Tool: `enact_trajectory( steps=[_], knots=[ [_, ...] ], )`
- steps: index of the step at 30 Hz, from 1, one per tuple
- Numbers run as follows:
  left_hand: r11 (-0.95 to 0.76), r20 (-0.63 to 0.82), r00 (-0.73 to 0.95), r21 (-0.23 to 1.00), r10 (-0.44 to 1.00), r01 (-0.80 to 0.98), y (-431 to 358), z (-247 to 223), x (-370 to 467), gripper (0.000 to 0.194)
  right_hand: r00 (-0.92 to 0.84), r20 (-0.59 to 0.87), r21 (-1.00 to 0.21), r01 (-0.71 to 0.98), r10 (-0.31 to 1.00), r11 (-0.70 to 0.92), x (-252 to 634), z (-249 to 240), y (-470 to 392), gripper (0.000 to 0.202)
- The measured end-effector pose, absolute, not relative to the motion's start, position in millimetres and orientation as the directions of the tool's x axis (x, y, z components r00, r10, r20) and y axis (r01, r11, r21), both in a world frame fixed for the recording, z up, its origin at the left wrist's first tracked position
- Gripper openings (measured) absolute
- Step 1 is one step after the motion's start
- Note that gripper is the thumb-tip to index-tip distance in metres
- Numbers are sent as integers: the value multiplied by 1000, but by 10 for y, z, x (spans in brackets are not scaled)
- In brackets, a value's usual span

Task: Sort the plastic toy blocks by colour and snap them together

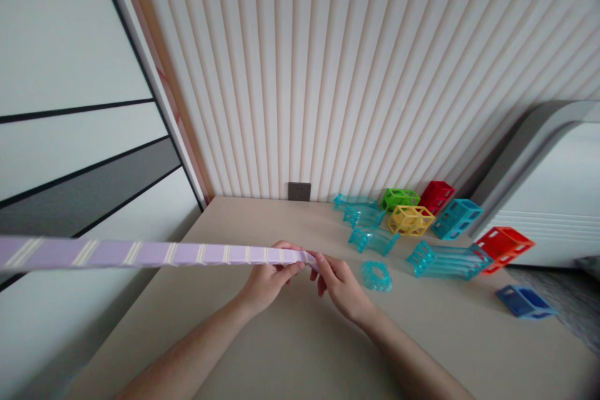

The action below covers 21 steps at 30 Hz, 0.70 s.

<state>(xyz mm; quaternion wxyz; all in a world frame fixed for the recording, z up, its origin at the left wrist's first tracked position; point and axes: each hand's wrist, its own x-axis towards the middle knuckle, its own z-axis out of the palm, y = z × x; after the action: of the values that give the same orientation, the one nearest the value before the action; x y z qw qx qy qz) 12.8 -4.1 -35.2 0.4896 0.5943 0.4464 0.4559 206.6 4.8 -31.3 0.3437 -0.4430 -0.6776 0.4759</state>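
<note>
A long, narrow purple strip with pairs of white cross stripes (201, 254) runs from the left edge of the head view to the middle, above the table. My left hand (269, 278) is closed around it near its right end, thumb on the near side. At that very end, my right hand (340, 284) pinches the strip between thumb and fingers. The two hands are close together. Just right of my right hand lies a teal translucent ring-shaped piece (376, 276), apart from the fingers.
On the table (225, 219), to the right, are teal translucent curved pieces (372, 239), a longer teal piece (447, 260), and green (399, 199), yellow (410, 220), red (437, 197), teal (457, 219), orange-red (504, 247) and blue (525, 301) frames. A ribbed wall (300, 75) with a socket (299, 191) stands behind.
</note>
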Motion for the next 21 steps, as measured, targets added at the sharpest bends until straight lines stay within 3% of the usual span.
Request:
enact_trajectory(
  steps=[2, 6, 13, 21],
  knots=[
    [-142, 120, 176, 983, 977, 115, -48, -337, 118, 37, -374, 17, -975, 201, 927, 98, 2062, -298, 63, 65],
    [-146, 132, 135, 984, 982, 106, -55, -318, 123, 38, -428, 72, -977, 152, 901, 151, 2059, -246, 51, 60],
    [-122, 122, 23, 993, 992, 2, -20, -248, 123, 38, -445, 210, -916, 221, 870, 334, 2069, -270, -13, 49],
    [-101, 102, 40, 994, 994, -35, -5, -216, 96, 39, -494, 335, -794, 310, 802, 522, 2104, -306, -8, 40]
  ],
)
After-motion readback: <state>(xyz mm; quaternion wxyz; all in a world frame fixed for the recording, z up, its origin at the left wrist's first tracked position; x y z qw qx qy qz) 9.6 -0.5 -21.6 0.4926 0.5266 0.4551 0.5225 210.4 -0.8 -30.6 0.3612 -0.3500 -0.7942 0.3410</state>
